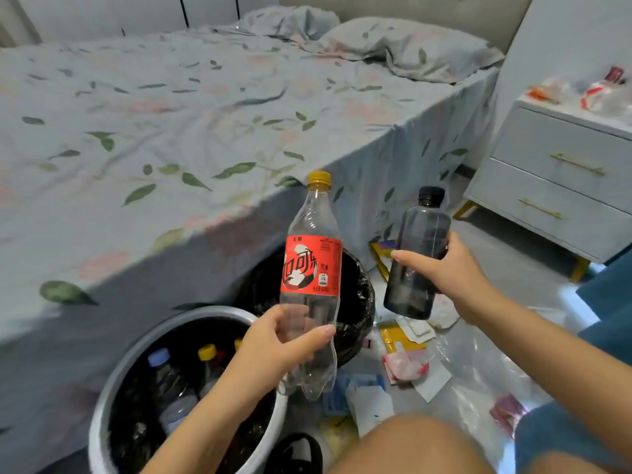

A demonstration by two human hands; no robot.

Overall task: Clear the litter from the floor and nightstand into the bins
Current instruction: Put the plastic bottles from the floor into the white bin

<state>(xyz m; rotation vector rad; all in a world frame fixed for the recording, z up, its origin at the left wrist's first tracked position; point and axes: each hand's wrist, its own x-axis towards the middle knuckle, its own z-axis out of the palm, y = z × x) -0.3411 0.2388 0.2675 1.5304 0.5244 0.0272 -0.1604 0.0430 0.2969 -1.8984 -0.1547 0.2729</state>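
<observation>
My left hand (273,340) grips the lower part of an empty clear cola bottle (313,265) with a red label and yellow cap, held upright. My right hand (451,271) grips a dark tinted bottle (419,248) with a black cap, tilted slightly. Below my left arm stands a white bin (113,381) lined in black, holding several bottles. Behind the cola bottle is a second bin (359,289) with a black bag. Wrappers and paper scraps (407,357) lie on the floor to the right. More litter (598,94) sits on the white nightstand (554,186).
A bed with a leaf-print sheet (171,131) fills the left and back, its edge right beside the bins. A clear plastic bag (478,378) lies on the floor. A blue seat edge (608,302) stands at right. My knee (410,446) is at the bottom.
</observation>
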